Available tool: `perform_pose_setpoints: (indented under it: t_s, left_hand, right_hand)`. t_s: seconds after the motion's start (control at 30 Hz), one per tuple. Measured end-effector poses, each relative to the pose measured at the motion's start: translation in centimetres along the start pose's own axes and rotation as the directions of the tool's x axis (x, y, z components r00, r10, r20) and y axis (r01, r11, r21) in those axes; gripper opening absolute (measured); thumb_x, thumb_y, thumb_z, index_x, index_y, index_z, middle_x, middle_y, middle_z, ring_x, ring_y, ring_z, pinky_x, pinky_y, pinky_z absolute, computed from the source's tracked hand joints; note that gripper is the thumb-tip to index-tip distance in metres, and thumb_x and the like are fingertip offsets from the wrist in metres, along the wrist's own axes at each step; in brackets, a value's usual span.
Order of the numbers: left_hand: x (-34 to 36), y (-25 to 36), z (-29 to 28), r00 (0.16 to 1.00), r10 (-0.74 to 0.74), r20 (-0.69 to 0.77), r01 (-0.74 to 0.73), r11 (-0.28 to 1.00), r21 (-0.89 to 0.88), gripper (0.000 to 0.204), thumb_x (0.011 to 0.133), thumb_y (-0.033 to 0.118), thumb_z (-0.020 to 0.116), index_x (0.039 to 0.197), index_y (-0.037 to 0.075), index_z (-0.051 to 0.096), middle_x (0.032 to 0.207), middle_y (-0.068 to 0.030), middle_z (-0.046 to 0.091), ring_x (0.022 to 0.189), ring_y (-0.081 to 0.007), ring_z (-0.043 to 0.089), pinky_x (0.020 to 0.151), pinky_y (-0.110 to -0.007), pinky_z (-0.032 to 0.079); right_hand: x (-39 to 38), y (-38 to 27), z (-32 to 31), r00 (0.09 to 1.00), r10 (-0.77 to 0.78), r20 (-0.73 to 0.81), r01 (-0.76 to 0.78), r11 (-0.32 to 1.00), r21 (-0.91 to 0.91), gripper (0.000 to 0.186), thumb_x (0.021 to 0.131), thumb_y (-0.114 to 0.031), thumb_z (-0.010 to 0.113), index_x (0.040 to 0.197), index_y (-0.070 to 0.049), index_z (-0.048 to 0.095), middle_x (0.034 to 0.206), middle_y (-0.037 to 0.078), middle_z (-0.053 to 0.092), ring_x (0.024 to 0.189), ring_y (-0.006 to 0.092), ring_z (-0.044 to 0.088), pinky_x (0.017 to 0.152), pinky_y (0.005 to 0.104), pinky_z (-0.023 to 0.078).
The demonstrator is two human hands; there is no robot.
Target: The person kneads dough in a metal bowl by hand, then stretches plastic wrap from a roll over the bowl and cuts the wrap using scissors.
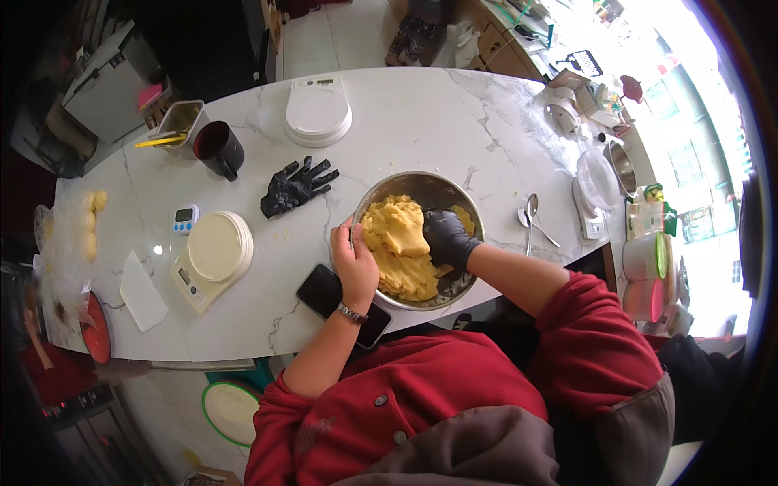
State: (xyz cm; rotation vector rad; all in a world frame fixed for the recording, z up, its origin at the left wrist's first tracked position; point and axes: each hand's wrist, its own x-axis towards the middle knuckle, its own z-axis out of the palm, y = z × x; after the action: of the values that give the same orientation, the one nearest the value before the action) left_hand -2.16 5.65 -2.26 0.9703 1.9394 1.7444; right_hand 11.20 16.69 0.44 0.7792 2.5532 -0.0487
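Handling of dough; directions are read from the bowl's centre, 12 being the far side. The dough [397, 257] lies in the bowl [429, 188], massed chiefly from 6 to 12 o'clock. The left hand [354, 261] is clamped on the rim at 9 o'clock; the right hand [448, 237], gloved, reaches in from 3 o'clock, its fingers hidden, so whether they grip cannot be told. Mixing appears well advanced, most of the dough cohering; a scrap [464, 217] at 2 o'clock probably remains to be gathered in. The near edge of the table [421, 121] passes just beside the bowl at 5 o'clock. Phone [320, 287] at 8, glove [296, 190] at 10 and spoons [531, 209] at 3 limit movement; the widest room opens from 12 to 1.
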Motion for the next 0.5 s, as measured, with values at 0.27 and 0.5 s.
perform_pose_setpoints:
  t_s: [0.27,0.5]
  left_hand:
    - [0.7,-0.9,0.2,1.000,0.016,-0.014,-0.015,0.998,0.057,0.025,0.090,0.019,0.046,0.102,-0.002,0.054,0.089,-0.0135,0.052,0.084,-0.0273,0.052,0.075,-0.035,0.041]
    - [-0.1,-1.6,-0.7,0.999,-0.054,-0.004,0.054,0.997,0.051,0.030,0.091,0.023,0.046,0.103,-0.004,0.054,0.093,-0.0126,0.054,0.086,-0.0225,0.052,0.078,-0.031,0.041]
  right_hand:
    - [1.0,4.2,0.0,0.924,-0.076,-0.374,0.279,0.804,0.525,0.043,0.052,-0.019,0.073,0.090,-0.002,0.062,0.082,0.018,0.062,0.081,0.0306,0.060,0.072,0.0346,0.048]
    - [-4.8,3.2,-6.5,0.949,0.001,-0.316,0.275,0.492,0.826,0.064,0.070,-0.030,0.073,0.117,0.003,0.046,0.111,0.020,0.053,0.104,0.0281,0.051,0.089,0.0330,0.041]
